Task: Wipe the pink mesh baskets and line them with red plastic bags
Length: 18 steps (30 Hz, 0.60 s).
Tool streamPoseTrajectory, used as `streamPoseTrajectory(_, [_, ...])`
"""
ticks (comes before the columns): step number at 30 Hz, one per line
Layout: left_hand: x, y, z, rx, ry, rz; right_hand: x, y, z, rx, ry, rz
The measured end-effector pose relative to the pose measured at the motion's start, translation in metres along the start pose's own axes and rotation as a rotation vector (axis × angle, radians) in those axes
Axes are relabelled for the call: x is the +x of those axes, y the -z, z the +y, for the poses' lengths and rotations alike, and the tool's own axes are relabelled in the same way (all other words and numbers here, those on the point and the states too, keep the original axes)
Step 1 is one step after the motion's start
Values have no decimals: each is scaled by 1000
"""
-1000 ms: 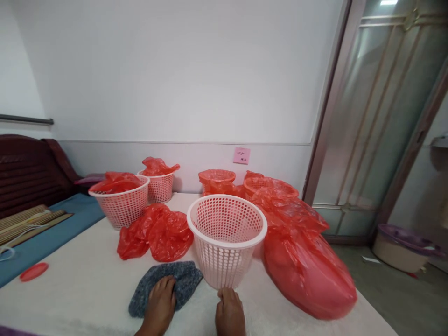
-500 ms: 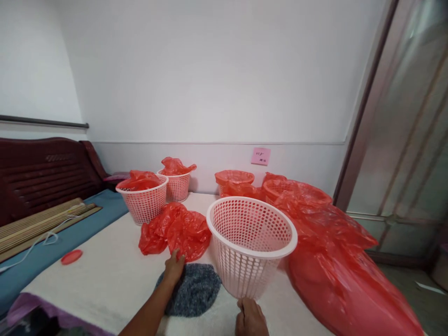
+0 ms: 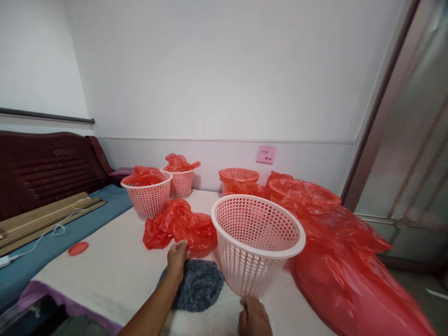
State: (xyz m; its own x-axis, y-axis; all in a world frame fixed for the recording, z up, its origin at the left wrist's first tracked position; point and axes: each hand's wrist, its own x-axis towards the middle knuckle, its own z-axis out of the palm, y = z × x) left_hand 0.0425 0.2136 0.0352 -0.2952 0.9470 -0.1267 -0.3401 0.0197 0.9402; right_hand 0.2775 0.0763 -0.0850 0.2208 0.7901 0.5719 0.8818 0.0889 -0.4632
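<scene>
My left hand [image 3: 178, 255] reaches over a dark blue-grey fuzzy cloth piece [image 3: 200, 287]. Its fingers are pinched together at the near edge of a crumpled red plastic bag [image 3: 189, 228]. Right of the bag stands a large pale pink perforated plastic basket [image 3: 241, 268], upright, with nothing seen inside it. Close in front of the basket's base is my right hand [image 3: 255, 317], its fingers curled closed. Whatever it may hold is hidden from view.
Two smaller baskets [image 3: 150, 198] with red bags inside stand at back left. More bag-lined baskets [image 3: 241, 176] and a big red plastic-wrapped bundle [image 3: 350, 280] fill the right side. A red lid-like disc [image 3: 78, 248] lies left on the white cover [image 3: 115, 261].
My left hand's outstretched fingers have drawn together at the bag's edge. My right hand stays by the basket's base. The whole view has shifted slightly.
</scene>
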Motion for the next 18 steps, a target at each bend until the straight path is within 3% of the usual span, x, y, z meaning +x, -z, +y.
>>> streamPoseTrajectory(5, [-61, 6, 7, -296, 82, -44, 4, 15, -12, 18, 2, 2])
streamPoseTrajectory(10, [-120, 34, -7, -469, 211, -37, 5, 30, -30, 10, -32, -22])
streamPoseTrajectory(14, [-140, 52, -4, -515, 297, -78, 5, 36, -36, 9, -59, -57])
streamPoseTrajectory(18, [-140, 54, -1, -498, 348, -109, 6, 37, -37, 27, -69, -63])
